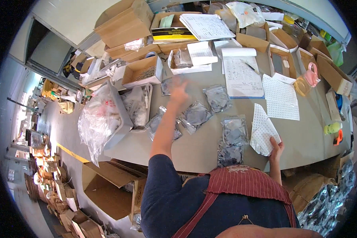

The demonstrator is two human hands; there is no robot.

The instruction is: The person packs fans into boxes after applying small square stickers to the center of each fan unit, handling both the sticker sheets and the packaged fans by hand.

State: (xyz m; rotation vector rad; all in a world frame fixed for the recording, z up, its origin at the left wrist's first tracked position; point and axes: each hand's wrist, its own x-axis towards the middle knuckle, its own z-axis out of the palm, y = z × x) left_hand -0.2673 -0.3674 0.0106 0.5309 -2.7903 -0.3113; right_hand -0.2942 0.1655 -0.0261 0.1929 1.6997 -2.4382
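Head: hands point(277, 148) on sheet point(262, 133) and, seemingly, bag point(166, 87).

The tabletop point(194, 152) is fairly evenly bright with soft shadows, while strong light bleaches the hall point(24, 104) at far left. Glare flecks the silvery plastic point(328, 208) at lower right. Motion blurs the left hand point(179, 91); fisheye distortion curves straight edges toward the black rim.

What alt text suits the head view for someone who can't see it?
A right hand holds a white sheet patterned with small marks; the left hand, blurred, is at a small plastic bag, contact unclear. More filled plastic bags lie on the grey table, with open cardboard boxes and papers along its far side.
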